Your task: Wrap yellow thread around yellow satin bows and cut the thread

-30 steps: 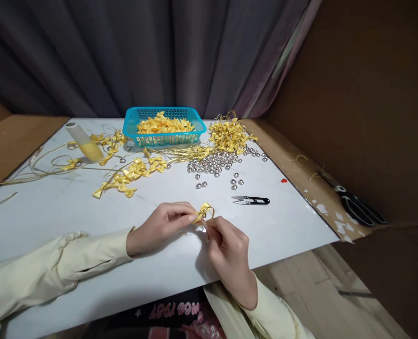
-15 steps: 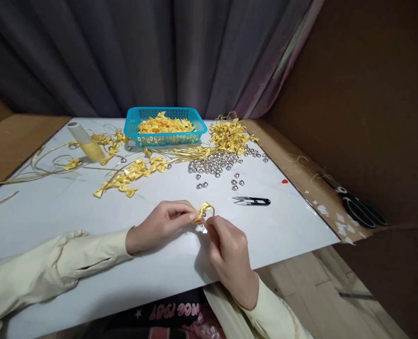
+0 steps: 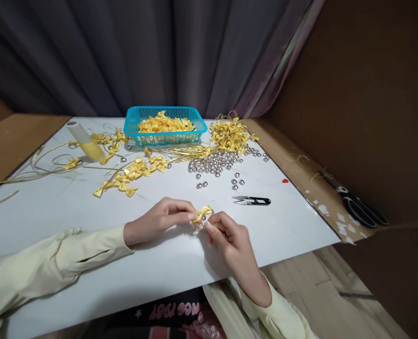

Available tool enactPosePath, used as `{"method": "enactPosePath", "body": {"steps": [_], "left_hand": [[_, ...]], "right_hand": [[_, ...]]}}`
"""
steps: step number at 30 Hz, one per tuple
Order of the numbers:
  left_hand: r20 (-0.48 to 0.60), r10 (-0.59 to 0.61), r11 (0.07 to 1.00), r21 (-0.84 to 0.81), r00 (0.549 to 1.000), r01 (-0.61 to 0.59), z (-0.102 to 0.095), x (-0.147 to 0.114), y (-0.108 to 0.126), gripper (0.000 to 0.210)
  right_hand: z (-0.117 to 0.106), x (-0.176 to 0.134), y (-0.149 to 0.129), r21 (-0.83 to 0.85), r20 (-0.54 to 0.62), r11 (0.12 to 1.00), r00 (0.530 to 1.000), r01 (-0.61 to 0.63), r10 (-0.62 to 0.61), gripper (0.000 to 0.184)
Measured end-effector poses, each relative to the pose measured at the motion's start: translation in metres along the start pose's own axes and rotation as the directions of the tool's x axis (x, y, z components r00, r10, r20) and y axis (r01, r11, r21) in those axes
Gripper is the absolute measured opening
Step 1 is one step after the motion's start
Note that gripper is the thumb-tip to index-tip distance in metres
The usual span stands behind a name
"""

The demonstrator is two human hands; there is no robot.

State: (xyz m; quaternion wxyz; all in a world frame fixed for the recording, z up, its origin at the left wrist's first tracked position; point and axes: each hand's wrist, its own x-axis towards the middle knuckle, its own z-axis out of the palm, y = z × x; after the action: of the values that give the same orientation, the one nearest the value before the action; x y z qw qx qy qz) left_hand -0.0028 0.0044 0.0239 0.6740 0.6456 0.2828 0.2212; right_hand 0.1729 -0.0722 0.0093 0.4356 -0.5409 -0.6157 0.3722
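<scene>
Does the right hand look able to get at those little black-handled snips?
Probably yes: the black-handled thread snips lie just beyond the right hand on the white tabletop, with nothing visible between them, though that hand is busy beside the yellow bow.

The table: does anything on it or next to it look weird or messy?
Two things. The red bit near the table's right edge sits alone, while the bows are yellow and the beads silver. Past that edge, white scraps lie scattered by the scissors, like litter.
</scene>
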Motion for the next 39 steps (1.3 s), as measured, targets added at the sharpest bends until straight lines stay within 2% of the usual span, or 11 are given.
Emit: {"method": "enactPosePath", "body": {"steps": [6, 13, 17, 21, 28, 33, 39], "left_hand": [[0.000, -0.034, 0.997, -0.062, 0.999, 0.034, 0.001, -0.002, 0.000, 0.024], [-0.022, -0.098, 0.968, -0.235, 0.995, 0.090, 0.006, -0.002, -0.002, 0.020], [-0.026, -0.109, 0.961, -0.259, 0.994, 0.099, 0.007, -0.002, -0.003, 0.021], [-0.031, -0.066, 0.984, -0.166, 0.997, 0.060, 0.005, -0.003, -0.004, 0.023], [-0.081, 0.099, 0.989, 0.120, 0.992, -0.089, 0.008, -0.004, -0.002, 0.024], [-0.097, 0.190, 0.949, 0.274, 0.977, -0.157, 0.012, -0.005, -0.002, 0.024], [-0.124, 0.226, 0.945, 0.267, 0.966, -0.187, 0.015, -0.006, -0.005, 0.022]], "right_hand": [[0.002, -0.003, 0.000, 0.003, -0.036, 1.000, 0.999, 0.020, -0.019, 0.019], [0.012, -0.005, 0.001, -0.001, -0.157, 0.997, 0.985, 0.077, -0.076, 0.017], [0.017, -0.005, -0.002, -0.017, -0.195, 0.996, 0.976, 0.092, -0.093, 0.017], [0.018, -0.005, -0.004, -0.031, -0.190, 0.996, 0.978, 0.083, -0.087, 0.016], [0.010, -0.008, -0.008, -0.043, -0.067, 0.995, 0.994, 0.087, -0.089, 0.005], [0.016, -0.012, -0.005, -0.123, -0.117, 0.979, 0.977, 0.164, -0.178, 0.012], [0.025, -0.010, -0.001, -0.189, -0.176, 0.954, 0.947, 0.235, -0.268, 0.016]]}}
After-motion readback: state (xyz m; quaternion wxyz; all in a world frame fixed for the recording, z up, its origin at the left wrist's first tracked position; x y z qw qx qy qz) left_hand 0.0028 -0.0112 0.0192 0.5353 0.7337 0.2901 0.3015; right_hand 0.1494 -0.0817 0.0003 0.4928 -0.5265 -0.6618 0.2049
